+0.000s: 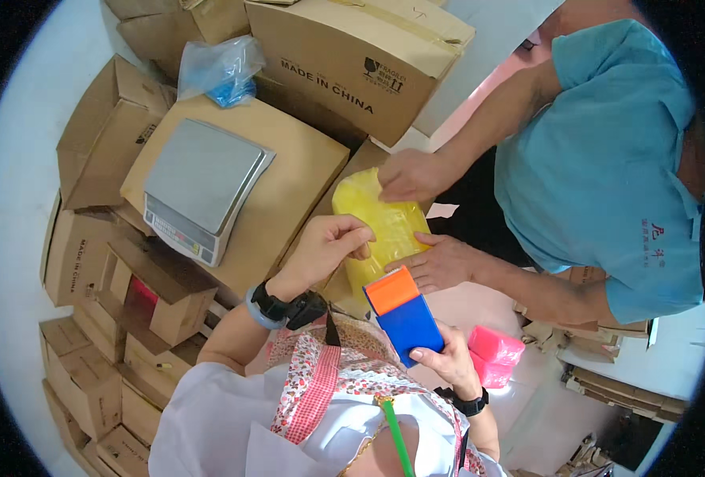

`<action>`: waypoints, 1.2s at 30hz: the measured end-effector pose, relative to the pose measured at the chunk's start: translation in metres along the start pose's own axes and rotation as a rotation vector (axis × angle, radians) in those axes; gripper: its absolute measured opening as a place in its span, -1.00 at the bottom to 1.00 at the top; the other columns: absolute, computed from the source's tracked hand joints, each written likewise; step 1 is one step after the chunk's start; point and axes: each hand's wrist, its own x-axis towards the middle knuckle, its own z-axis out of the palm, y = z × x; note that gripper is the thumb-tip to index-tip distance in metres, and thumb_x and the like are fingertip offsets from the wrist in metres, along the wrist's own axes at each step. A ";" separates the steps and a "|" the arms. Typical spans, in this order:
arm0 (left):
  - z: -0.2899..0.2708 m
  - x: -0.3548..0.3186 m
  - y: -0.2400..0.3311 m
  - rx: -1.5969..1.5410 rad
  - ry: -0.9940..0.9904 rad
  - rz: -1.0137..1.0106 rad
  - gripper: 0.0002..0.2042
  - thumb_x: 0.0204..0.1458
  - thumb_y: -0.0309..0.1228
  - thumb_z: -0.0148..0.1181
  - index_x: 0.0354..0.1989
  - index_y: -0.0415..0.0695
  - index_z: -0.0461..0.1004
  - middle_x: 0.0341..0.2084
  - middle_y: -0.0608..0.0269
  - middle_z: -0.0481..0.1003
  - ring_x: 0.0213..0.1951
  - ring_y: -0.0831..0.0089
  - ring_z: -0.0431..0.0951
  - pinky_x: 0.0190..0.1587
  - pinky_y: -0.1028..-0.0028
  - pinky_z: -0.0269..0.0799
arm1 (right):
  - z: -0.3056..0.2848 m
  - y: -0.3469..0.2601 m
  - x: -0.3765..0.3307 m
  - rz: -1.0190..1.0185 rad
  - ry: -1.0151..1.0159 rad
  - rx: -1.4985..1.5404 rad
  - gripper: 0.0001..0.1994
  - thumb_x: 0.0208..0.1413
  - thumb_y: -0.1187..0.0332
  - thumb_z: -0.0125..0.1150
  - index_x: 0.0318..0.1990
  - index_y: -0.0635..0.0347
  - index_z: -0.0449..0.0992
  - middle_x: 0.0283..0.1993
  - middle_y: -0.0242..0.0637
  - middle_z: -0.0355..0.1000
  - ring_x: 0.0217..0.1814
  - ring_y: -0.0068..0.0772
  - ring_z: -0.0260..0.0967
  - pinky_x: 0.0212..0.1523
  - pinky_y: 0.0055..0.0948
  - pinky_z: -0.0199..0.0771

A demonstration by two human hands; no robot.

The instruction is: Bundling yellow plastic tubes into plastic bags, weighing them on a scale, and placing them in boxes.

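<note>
A yellow plastic-wrapped bundle lies in front of me, on a carton. My left hand is over its near left edge, fingers curled into a pinch; what lies between the fingertips, if anything, is too small to make out. In my right hand is a flat, boxy blue-and-orange tool, its orange end towards the bundle. A co-worker's closed hand is at the bundle's far side. The same person's other hand rests on its right side, close to the tool's orange end.
A grey weighing scale sits on a big carton to the left. Behind it lies a clear bag with blue contents. A large closed carton stands farther back. Open cartons crowd the left. Pink wrapped bundles are at right.
</note>
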 end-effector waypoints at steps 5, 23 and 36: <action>-0.033 -0.011 0.001 0.044 0.104 0.022 -0.80 0.12 -0.37 0.01 -0.37 -0.26 0.47 -0.59 0.33 0.45 -0.49 0.63 0.42 -0.37 0.63 0.33 | 0.008 0.000 0.016 0.015 -0.081 0.045 -0.59 -0.11 0.23 0.33 -0.18 0.36 0.45 -0.39 -0.26 0.48 -0.38 -0.55 0.41 -0.32 -0.52 0.42; -0.139 0.214 -0.058 0.253 0.023 -0.257 -0.78 0.06 -0.30 0.08 -0.48 -0.21 0.46 -0.66 0.35 0.43 -0.66 0.62 0.36 -0.60 0.60 0.29 | 0.026 -0.046 0.075 0.230 0.276 0.284 -0.70 -0.01 0.34 0.13 -0.17 0.39 0.41 -0.37 -0.23 0.46 -0.43 -0.47 0.44 -0.35 -0.53 0.46; -0.081 0.167 -0.078 0.857 0.042 0.299 -0.46 0.00 -0.11 0.08 0.05 -0.26 0.25 -0.21 -0.09 0.46 -0.25 0.13 0.50 -0.21 0.36 0.40 | 0.001 -0.025 0.063 0.240 0.232 0.235 -0.65 -0.02 0.21 0.17 -0.21 0.36 0.41 -0.43 -0.27 0.43 -0.48 -0.48 0.40 -0.39 -0.55 0.41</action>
